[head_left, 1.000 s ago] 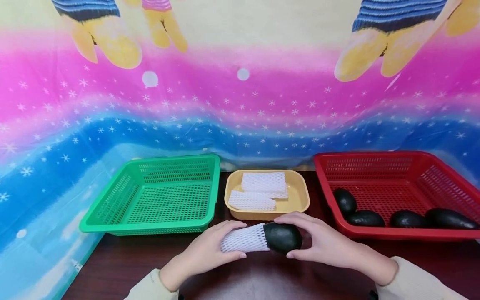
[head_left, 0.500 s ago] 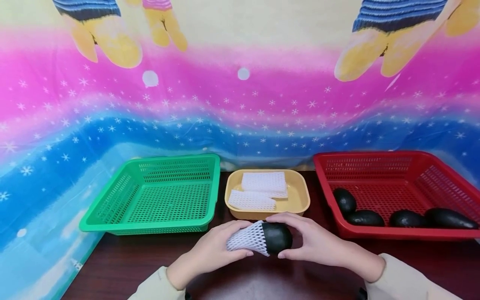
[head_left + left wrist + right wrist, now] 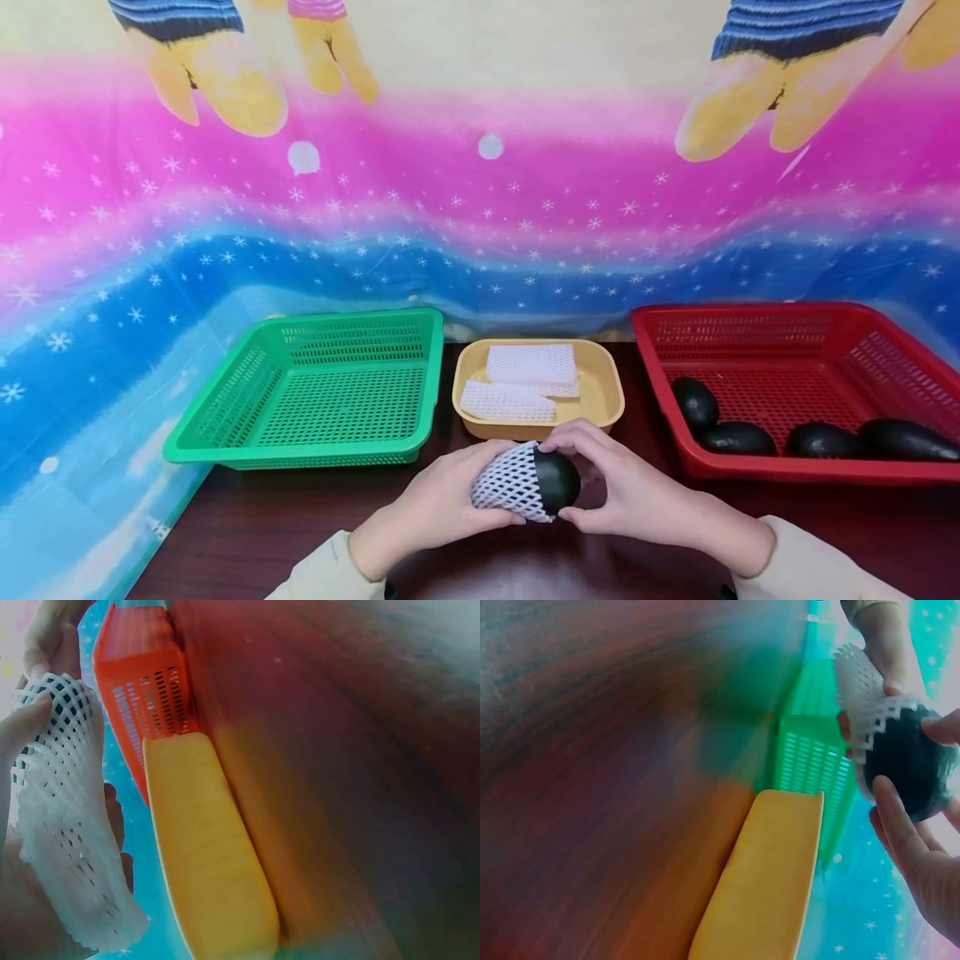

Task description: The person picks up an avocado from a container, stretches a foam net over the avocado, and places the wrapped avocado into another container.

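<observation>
Between the two hands, above the table, a dark, smooth avocado (image 3: 558, 482) lies partly inside a white foam net sleeve (image 3: 506, 483). My left hand (image 3: 431, 504) grips the sleeve around its left part, thumb at the front. The right hand (image 3: 637, 487) holds the avocado's bare end between thumb and fingers. In the left wrist view the net (image 3: 67, 840) has a loose, narrower tail extending past the hand. The right wrist view shows the net's open edge around the dark avocado (image 3: 907, 761), with fingertips pressed on its skin.
Behind the hands, a yellow tray (image 3: 603, 387) holds white foam nets (image 3: 531, 367). On the left stands a green basket (image 3: 300, 457). A red basket (image 3: 810, 469) on the right contains several dark avocados (image 3: 738, 438). A printed cloth (image 3: 480, 208) hangs behind.
The net has stretched and spread over more of the avocado, leaving a shorter bare end. The avocado and right hand have moved left; the left hand has shifted slightly right.
</observation>
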Action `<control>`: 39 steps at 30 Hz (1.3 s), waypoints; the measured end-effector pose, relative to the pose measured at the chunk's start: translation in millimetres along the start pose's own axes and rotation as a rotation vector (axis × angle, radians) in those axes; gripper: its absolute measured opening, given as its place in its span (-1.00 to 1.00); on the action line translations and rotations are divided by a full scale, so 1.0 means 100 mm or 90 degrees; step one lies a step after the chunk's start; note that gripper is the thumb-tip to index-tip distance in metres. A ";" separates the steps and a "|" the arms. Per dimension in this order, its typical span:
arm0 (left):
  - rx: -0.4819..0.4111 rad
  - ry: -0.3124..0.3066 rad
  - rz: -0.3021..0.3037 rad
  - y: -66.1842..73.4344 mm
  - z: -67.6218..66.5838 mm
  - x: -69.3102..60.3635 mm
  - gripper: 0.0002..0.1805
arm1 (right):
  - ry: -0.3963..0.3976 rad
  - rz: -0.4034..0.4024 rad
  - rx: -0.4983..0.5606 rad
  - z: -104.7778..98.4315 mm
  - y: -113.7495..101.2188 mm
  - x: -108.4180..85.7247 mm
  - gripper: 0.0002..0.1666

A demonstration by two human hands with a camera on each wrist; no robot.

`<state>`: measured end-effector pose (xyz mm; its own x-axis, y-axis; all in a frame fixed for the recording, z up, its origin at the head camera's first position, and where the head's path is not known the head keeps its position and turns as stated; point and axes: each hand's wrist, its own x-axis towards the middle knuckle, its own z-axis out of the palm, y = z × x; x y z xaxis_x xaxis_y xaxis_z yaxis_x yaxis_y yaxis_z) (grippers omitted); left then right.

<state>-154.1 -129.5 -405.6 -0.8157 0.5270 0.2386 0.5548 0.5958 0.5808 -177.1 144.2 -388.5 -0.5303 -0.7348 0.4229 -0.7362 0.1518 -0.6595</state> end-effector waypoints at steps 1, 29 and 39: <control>0.002 0.000 0.001 0.01 0.00 0.01 -0.24 | 0.005 -0.001 0.005 0.00 0.00 0.00 -0.20; -0.016 -0.050 -0.073 0.17 -0.12 0.10 -0.04 | 0.089 0.064 0.147 0.13 0.16 -0.04 -0.42; -0.041 0.117 -0.077 0.13 -0.11 0.06 -0.36 | 0.135 0.139 0.195 0.06 0.17 -0.08 -0.40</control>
<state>-153.7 -125.2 -387.6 -0.8949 0.3311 0.2992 0.4447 0.6044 0.6610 -182.7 148.3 -407.0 -0.7580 -0.5504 0.3499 -0.4548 0.0616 -0.8885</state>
